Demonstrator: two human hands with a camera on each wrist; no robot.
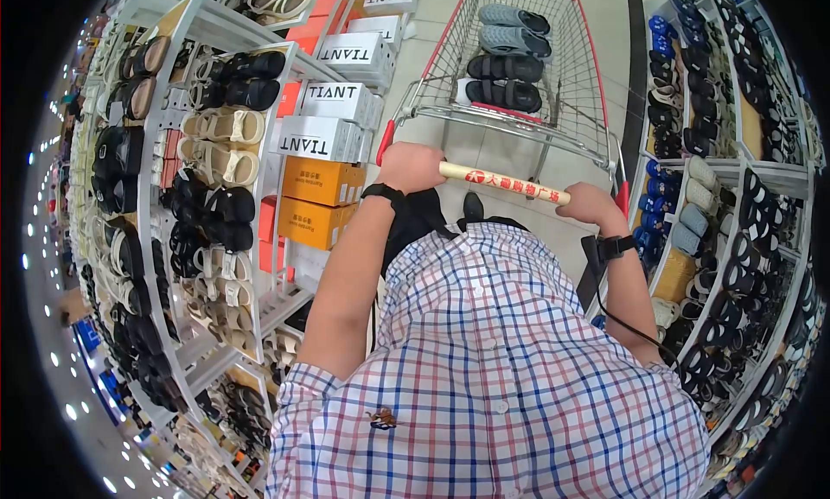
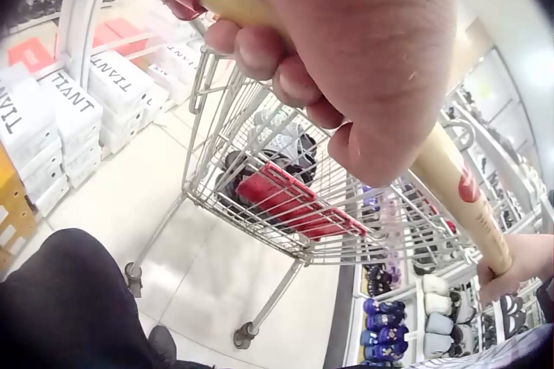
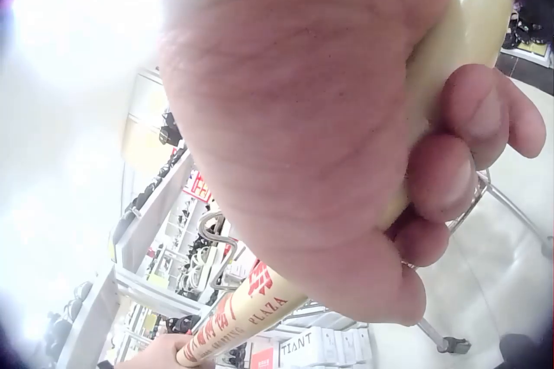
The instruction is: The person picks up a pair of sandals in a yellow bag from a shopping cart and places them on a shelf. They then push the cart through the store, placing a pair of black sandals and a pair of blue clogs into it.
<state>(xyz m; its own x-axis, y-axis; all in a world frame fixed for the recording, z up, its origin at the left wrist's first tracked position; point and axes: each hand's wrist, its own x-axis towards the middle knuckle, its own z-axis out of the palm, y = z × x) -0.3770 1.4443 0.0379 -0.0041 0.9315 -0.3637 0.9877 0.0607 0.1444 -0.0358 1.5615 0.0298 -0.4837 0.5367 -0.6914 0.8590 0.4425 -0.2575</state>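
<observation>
A cream shopping cart handle point(image 1: 506, 181) with red lettering runs across in front of the person. Near its left end the left hand point(image 1: 412, 166) grips it, fingers curled underneath in the left wrist view. The right hand point(image 1: 590, 203) grips the other end; its curled fingertips point(image 3: 441, 177) show below the handle in the right wrist view. Inside the wire cart point(image 1: 581, 76) lie a pair of black sandals point(image 1: 506, 95) and a pair of grey shoes point(image 1: 514, 41), side by side in a row. Red trim marks the cart's rim and corners.
Shelves of sandals point(image 1: 229, 136) and stacked shoe boxes point(image 1: 320, 138) stand close on the left, orange boxes point(image 1: 320, 181) among them. Another shoe rack point(image 1: 735, 179) lines the right side. Pale floor tiles point(image 2: 173, 239) show beneath the cart, whose caster wheel point(image 2: 246, 334) rests there.
</observation>
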